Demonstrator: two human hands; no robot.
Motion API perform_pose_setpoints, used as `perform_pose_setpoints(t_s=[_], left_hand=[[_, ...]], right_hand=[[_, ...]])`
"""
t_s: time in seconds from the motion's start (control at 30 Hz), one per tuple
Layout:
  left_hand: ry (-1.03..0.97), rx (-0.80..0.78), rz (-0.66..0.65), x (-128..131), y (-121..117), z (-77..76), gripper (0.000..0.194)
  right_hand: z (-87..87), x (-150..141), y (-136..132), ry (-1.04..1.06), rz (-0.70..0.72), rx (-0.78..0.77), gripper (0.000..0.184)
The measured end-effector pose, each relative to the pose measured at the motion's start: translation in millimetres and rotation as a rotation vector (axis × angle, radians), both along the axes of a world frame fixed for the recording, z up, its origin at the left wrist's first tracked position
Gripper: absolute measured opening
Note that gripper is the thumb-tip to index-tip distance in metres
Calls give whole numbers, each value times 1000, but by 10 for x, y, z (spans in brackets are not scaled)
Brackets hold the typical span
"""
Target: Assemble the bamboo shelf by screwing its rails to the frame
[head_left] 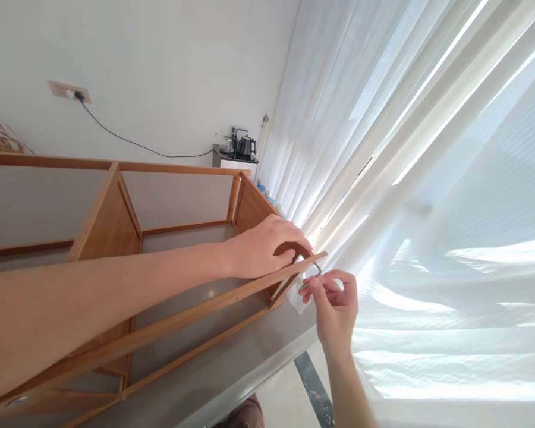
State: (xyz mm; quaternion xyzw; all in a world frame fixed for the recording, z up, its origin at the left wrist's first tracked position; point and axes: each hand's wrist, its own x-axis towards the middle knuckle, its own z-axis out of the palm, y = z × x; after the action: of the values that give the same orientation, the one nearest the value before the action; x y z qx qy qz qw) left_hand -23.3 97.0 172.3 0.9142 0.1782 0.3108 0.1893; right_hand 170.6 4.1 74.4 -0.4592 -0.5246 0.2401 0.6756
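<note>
A wooden furniture frame (191, 315) with upright panels and thin rails spans the left and middle of the view. My left hand (270, 246) reaches across it, its fingers curled over the end panel and top rail near the right corner. Just outside that corner, my right hand (336, 303) pinches a bent metal hex key (318, 268) between thumb and fingers. The key's upper end meets the end of the front rail; its tip is hidden there.
White curtains (428, 196) hang close on the right. Behind the frame, a small cabinet (236, 161) bears a black kettle (246, 146). A cord runs from it to a wall socket (68, 91). Below lies a pale floor with a dark strip (314, 386).
</note>
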Motion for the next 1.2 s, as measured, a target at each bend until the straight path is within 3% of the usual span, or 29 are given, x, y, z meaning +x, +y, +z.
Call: perform_pose_setpoints(t_s=[0.17, 0.4, 0.57, 0.7, 1.03, 1.2], left_hand=[[6, 8, -4, 0, 7, -8, 32], [19, -25, 17, -11, 15, -38, 32], [20, -28, 11, -11, 20, -51, 32], [8, -25, 7, -5, 21, -52, 32], [56, 33, -11, -14, 30, -52, 32], [114, 29, 17, -28, 32, -75, 33]], right_hand=[[-34, -111, -11, -42, -89, 120, 13], [26, -96, -13, -92, -61, 98, 5], [-12, -63, -30, -117, -14, 124, 14], [-19, -53, -27, -150, -52, 121, 17], [258, -50, 28, -190, -252, 72, 12], [354, 18, 80, -145, -221, 8, 22]])
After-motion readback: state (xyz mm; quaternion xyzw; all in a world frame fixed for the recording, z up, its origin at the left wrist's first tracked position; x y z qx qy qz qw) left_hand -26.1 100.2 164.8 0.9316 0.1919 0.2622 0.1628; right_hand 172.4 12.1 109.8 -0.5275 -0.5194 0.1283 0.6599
